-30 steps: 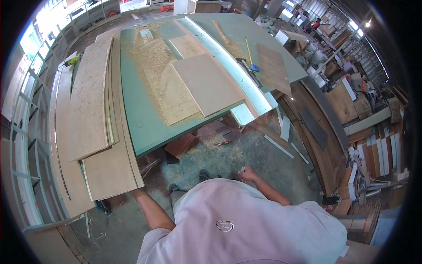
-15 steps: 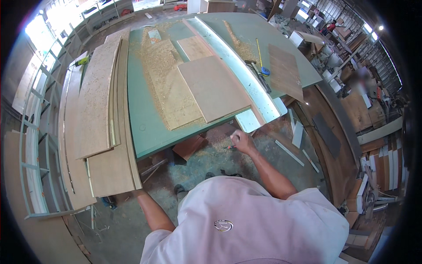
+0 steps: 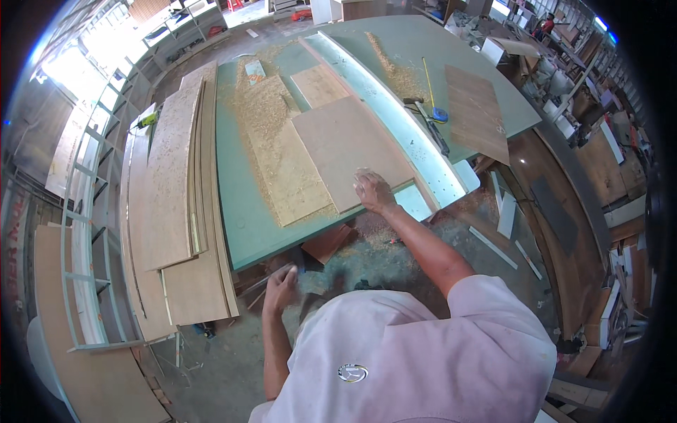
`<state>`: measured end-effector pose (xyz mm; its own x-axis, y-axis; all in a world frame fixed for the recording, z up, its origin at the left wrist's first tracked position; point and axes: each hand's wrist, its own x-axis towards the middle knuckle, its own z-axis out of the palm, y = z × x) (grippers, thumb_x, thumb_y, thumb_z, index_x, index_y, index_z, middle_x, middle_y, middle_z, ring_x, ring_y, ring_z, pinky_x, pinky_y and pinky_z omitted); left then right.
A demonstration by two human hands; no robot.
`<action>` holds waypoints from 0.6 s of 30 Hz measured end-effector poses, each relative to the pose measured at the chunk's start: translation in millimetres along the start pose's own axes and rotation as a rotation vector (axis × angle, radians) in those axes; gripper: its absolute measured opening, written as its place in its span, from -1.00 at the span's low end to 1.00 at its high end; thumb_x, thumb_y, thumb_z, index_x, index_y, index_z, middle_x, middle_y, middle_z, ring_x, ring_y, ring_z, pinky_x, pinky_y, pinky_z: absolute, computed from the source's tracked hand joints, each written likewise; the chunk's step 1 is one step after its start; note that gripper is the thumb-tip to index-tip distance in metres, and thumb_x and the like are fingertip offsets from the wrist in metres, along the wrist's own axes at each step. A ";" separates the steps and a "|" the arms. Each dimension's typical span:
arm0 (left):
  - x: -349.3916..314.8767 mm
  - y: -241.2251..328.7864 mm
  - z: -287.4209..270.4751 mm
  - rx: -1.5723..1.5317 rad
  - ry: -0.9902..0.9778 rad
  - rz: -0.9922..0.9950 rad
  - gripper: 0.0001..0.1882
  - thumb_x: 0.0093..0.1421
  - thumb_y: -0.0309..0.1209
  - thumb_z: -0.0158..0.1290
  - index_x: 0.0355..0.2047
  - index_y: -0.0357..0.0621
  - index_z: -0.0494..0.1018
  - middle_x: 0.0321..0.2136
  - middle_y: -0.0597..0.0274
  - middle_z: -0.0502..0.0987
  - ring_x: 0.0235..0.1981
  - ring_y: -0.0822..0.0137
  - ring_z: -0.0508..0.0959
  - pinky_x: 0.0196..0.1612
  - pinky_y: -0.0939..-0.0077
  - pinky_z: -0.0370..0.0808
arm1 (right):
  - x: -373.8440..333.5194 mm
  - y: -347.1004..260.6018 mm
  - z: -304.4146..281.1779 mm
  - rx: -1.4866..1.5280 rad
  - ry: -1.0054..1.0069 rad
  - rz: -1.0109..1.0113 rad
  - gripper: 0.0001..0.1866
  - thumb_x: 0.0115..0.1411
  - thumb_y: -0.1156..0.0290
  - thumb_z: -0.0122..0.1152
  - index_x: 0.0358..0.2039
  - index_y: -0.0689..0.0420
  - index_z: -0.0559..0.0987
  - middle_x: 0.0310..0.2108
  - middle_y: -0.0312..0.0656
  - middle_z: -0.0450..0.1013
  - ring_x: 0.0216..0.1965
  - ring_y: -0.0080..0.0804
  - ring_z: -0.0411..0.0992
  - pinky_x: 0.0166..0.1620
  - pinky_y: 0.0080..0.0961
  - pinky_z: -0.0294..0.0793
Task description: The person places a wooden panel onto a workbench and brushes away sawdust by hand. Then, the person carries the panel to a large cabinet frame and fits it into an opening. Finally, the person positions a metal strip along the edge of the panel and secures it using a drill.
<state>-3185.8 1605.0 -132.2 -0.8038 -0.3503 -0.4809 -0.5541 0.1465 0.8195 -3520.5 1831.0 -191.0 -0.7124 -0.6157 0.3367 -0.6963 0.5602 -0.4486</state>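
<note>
The right hand [image 3: 374, 192] lies over the near edge of a flat pinkish-brown board [image 3: 342, 144], its fingers slightly bent on the top face; whether they grip beneath the edge cannot be told. This board rests at the middle of the green bench [image 3: 243, 218], its near edge close to the bench's near side. It overlaps a long yellowish board [image 3: 303, 190] on its left, which carries wood shavings [image 3: 271, 109], and a smaller board [image 3: 321, 84] lies at its far end. A long white panel [image 3: 403, 127] runs along its right side. Farther right are a hammer [image 3: 422, 110], a blue tape measure [image 3: 440, 115] and a dark brown board [image 3: 476, 113].

The left hand [image 3: 281, 287] hangs near the bench's near edge, right of a stack of boards [image 3: 169, 190]. Its fingers are curled, but blur hides whether they are fully together.
</note>
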 end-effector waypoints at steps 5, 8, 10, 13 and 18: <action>107.1 71.9 17.7 -0.020 0.106 0.155 -0.39 0.28 -0.11 0.12 0.08 -0.48 0.45 -0.11 -0.18 0.62 -0.06 0.15 0.62 0.01 0.33 0.51 | 26.6 -10.4 8.3 -0.112 -0.081 -0.017 -0.51 0.33 0.14 0.04 0.13 0.20 0.49 0.28 0.03 0.31 0.35 -0.05 0.19 0.38 -0.10 0.14; 187.2 100.9 15.0 0.156 0.217 0.195 -0.34 0.22 -0.07 0.16 0.08 -0.48 0.44 -0.07 -0.33 0.58 -0.04 -0.08 0.62 -0.01 0.21 0.54 | 51.1 -27.1 22.2 -0.139 -0.071 -0.001 -0.47 0.35 0.09 0.00 0.17 0.20 0.46 0.30 0.01 0.28 0.37 -0.06 0.16 0.40 -0.09 0.10; 236.4 116.6 16.7 0.263 0.208 0.195 -0.30 0.19 -0.06 0.17 0.12 -0.46 0.40 -0.10 -0.35 0.57 -0.09 -0.23 0.60 -0.02 0.09 0.53 | 65.6 -30.4 35.4 -0.157 -0.058 0.018 -0.46 0.35 0.08 -0.01 0.19 0.20 0.45 0.30 0.01 0.28 0.38 -0.06 0.16 0.41 -0.07 0.08; 282.9 139.3 33.2 0.487 0.212 0.102 -0.25 0.17 -0.10 0.18 0.20 -0.44 0.30 -0.11 -0.29 0.55 -0.10 -0.22 0.59 -0.01 0.04 0.52 | 82.6 -19.8 57.0 -0.169 -0.027 0.036 -0.44 0.35 0.08 -0.01 0.20 0.21 0.43 0.30 0.04 0.27 0.38 -0.03 0.15 0.41 -0.03 0.07; 341.4 130.5 16.4 0.487 0.248 0.281 -0.19 0.17 -0.21 0.18 0.29 -0.46 0.15 -0.01 -0.27 0.46 -0.05 -0.18 0.56 0.00 0.08 0.51 | 124.6 -32.1 86.2 -0.217 0.052 0.073 -0.43 0.34 0.10 0.01 0.19 0.27 0.43 0.27 0.10 0.31 0.34 0.06 0.21 0.39 0.02 0.09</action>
<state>-3536.0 1519.7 -194.5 -0.8917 -0.4329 -0.1325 -0.4105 0.6496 0.6400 -3579.3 1688.5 -206.0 -0.7610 -0.5430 0.3550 -0.6414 0.7117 -0.2865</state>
